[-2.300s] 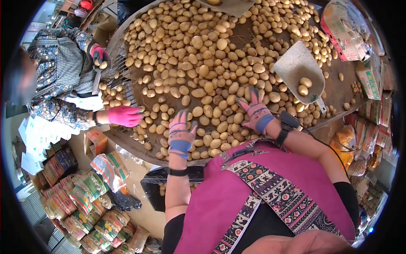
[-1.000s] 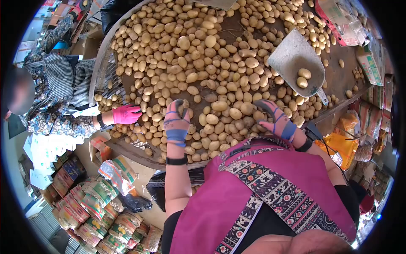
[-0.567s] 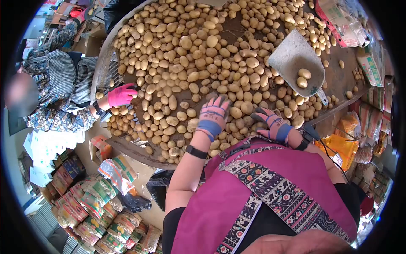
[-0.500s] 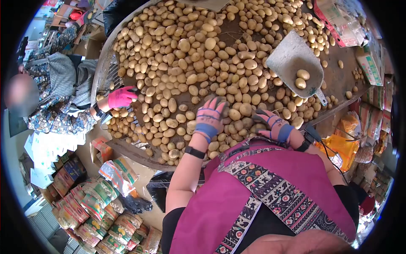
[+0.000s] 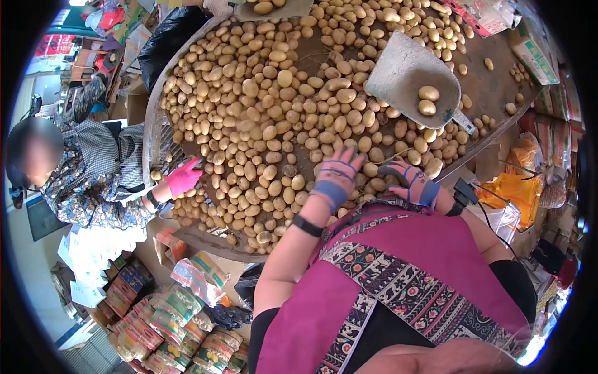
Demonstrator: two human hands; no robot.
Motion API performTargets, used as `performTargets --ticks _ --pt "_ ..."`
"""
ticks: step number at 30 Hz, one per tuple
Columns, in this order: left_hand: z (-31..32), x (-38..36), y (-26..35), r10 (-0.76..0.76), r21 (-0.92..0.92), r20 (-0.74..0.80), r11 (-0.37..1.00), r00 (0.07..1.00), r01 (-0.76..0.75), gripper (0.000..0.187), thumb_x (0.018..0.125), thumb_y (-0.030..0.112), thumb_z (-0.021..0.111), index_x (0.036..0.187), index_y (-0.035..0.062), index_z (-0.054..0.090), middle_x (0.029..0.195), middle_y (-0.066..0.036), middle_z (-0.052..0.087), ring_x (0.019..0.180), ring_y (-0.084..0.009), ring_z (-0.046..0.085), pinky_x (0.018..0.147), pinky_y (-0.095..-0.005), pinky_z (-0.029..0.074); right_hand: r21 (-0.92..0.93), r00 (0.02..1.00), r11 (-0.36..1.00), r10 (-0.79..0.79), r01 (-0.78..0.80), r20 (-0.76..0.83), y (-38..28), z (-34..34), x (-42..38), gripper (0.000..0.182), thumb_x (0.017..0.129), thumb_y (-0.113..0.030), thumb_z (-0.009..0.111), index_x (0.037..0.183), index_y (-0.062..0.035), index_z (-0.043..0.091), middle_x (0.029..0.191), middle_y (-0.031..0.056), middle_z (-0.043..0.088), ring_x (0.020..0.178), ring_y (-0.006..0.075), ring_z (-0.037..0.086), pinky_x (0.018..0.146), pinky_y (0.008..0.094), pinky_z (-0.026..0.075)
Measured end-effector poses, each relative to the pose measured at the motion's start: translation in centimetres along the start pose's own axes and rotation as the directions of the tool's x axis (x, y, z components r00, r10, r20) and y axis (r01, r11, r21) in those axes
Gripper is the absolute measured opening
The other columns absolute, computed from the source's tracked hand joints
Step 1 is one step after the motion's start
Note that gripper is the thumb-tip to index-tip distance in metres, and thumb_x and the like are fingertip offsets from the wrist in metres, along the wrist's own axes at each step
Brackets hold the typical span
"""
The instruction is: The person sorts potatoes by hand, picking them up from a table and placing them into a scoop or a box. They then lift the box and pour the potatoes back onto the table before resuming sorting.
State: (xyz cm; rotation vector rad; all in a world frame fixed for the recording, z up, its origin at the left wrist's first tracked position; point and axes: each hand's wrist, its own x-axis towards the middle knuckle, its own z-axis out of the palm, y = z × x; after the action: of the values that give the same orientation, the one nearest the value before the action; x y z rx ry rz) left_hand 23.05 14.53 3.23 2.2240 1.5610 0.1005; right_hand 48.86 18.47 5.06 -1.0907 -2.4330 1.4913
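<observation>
My left hand [image 5: 339, 176], in a pink and blue glove, lies over the loose potatoes [image 5: 249, 118] with its fingers apart. Just right of it, my right hand [image 5: 410, 181], gloved the same way, rests beside the potatoes close to my apron. Its fingers and thumb are apart, and I see no potato clasped in it. A few potatoes [image 5: 376, 184] sit between the two hands. Beyond my right hand, a metal scoop [image 5: 398, 68] lies on the heap with two potatoes [image 5: 428, 100] in it.
At the left, a co-worker's pink-gloved hand [image 5: 184, 177] reaches to the heap's edge. Another scoop [image 5: 293, 9] with potatoes appears at the top, near another person's gloved hand [image 5: 218, 6]. Cardboard boxes [image 5: 534, 53] stand right; packed bags [image 5: 177, 311] lie on the floor, lower left.
My left hand has moved right, closer to my right hand. The view has shifted a little. At the top, the other scoop now shows potatoes and a gloved hand beside it.
</observation>
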Motion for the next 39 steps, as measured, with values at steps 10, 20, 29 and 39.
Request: performTargets --ticks 10,20,29,39 --pt "-3.6 -1.3 -1.8 -0.3 -0.232 0.129 0.918 0.945 0.323 0.037 0.081 0.023 0.067 0.116 0.0102 0.061 0.12 -0.011 0.059 0.11 -0.0328 0.058 0.094 -0.0395 0.048 0.348 0.989 0.936 0.097 -0.052 -0.111 1.2 -1.3 -4.0 0.056 0.085 -0.02 0.068 0.134 -0.0043 0.046 0.135 0.0155 0.049 0.126 0.0294 0.048 0.106 0.0396 0.038" --pt "-7.5 2.2 -3.2 -0.327 -0.633 -0.134 0.755 0.936 0.173 0.049 0.087 0.033 0.065 0.127 0.0052 0.055 0.117 -0.021 0.063 0.108 -0.0348 0.061 0.089 -0.0397 0.05 0.622 0.995 0.777 0.068 -0.097 0.07 -5.1 -2.1 0.1 0.048 0.089 -0.017 0.064 0.131 -0.0041 0.046 0.126 0.0121 0.051 0.121 0.0226 0.052 0.097 0.0362 0.046" --pt "-11.1 7.9 -20.0 -0.547 -0.088 -0.503 0.803 0.669 0.59 0.055 0.087 0.035 0.063 0.132 0.0071 0.049 0.135 -0.016 0.051 0.122 -0.0327 0.051 0.1 -0.0436 0.044 0.867 0.878 0.178 0.223 -0.465 0.424 -5.2 -3.0 2.6 0.037 0.092 -0.036 0.06 0.116 -0.0093 0.052 0.089 0.0054 0.061 0.061 0.0066 0.05 0.054 0.019 0.041" --pt "-5.9 1.9 -14.3 -0.518 -0.341 -0.121 0.823 0.847 0.454 0.035 0.086 0.024 0.066 0.115 0.0049 0.059 0.117 -0.013 0.06 0.1 -0.0277 0.063 0.086 -0.0415 0.051 0.833 0.894 0.331 0.226 -0.444 0.387 -3.9 -2.8 7.5 0.042 0.092 -0.038 0.062 0.12 -0.0095 0.051 0.098 0.0059 0.061 0.074 0.0102 0.059 0.057 0.021 0.048"
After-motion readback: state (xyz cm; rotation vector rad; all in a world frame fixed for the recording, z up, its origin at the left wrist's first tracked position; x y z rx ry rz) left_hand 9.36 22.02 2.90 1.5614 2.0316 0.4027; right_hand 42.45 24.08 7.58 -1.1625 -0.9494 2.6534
